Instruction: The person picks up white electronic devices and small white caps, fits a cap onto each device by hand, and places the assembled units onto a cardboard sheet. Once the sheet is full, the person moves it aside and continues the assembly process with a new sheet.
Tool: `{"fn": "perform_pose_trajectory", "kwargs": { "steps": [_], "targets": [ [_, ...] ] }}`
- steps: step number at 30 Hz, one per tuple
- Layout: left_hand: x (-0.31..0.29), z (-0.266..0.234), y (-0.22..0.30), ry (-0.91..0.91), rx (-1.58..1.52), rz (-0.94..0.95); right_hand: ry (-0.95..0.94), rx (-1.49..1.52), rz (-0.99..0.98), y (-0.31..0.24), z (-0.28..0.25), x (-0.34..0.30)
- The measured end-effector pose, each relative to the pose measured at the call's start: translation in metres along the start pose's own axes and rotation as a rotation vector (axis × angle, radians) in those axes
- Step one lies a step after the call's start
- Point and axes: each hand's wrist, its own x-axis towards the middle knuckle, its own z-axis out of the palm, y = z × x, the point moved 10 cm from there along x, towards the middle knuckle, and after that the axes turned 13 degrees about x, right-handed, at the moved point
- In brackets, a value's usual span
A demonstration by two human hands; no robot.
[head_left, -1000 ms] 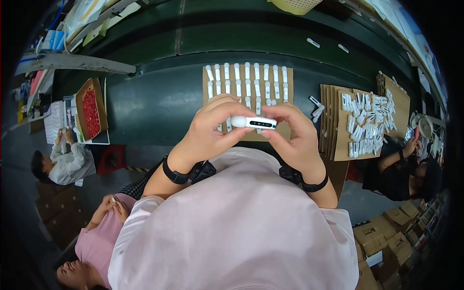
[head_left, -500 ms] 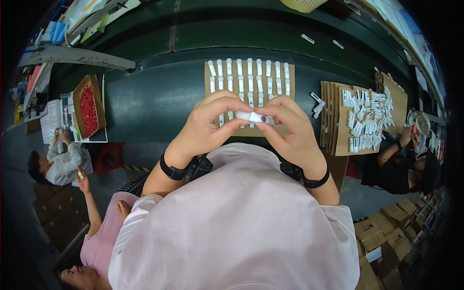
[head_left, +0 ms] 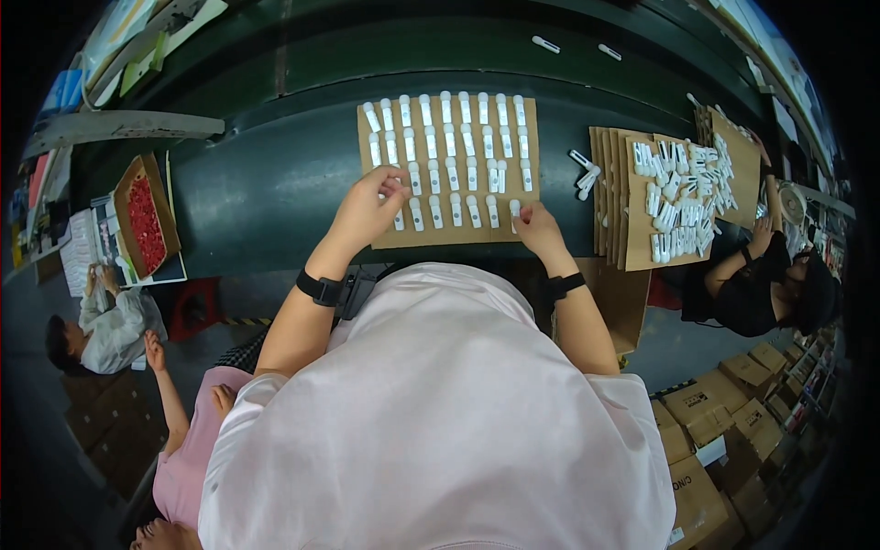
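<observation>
On a brown cardboard sheet (head_left: 449, 239) in front of me, white round-headed plastic sticks (head_left: 456, 209) stand in rows, several with a grey dot on the body. My right hand (head_left: 543, 231) is at the sheet's lower right corner. Its thumb and fingers pinch a white plastic stick (head_left: 515, 211) that lies at the end of the nearest row. Over the left edge of the sheet, my left hand (head_left: 368, 207) has its fingers curled in. A bit of white shows by its fingertips, but I cannot tell whether they grip it.
Cardboard sheets (head_left: 612, 197) stacked at right carry a heap of white sticks (head_left: 683, 197). A few loose sticks (head_left: 585, 174) lie beside them. At left stands an open box of small red parts (head_left: 145, 220). Other people sit on both sides, and cartons (head_left: 701, 408) are piled behind at right.
My hands have parted. The stick they held together is now on the sheet's near right corner under my right hand. My left hand has moved to the left edge, and the view has shifted slightly.
</observation>
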Motion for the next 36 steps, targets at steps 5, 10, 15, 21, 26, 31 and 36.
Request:
{"fn": "perform_pose_trajectory", "kwargs": {
  "steps": [5, 10, 15, 21, 26, 31, 36],
  "targets": [
    [-0.005, 0.007, -0.026, -0.037, 0.04, -0.103, 0.006, -0.1, 0.091, 0.022, 0.015, 0.015],
    [0.0, 0.007, -0.028, -0.025, 0.066, -0.139, 0.019, -0.149, 0.089, 0.018, 0.012, 0.02],
    [0.005, 0.003, -0.024, 0.023, 0.058, -0.149, 0.047, -0.128, 0.019, -0.003, -0.024, 0.036],
    [0.0, 0.003, -0.025, 0.104, 0.016, -0.251, 0.11, -0.066, -0.393, -0.081, -0.098, 0.141],
    [-0.016, -0.003, -0.01, 0.23, 0.113, -0.267, 0.097, -0.133, -0.717, -0.117, -0.112, 0.268],
    [-0.044, -0.007, -0.011, 0.309, 0.141, -0.429, 0.099, -0.37, -0.672, -0.125, -0.093, 0.368],
    [-0.069, -0.001, -0.015, 0.338, 0.126, -0.527, 0.035, -0.567, -0.561, -0.139, -0.044, 0.405]
  ]
}}
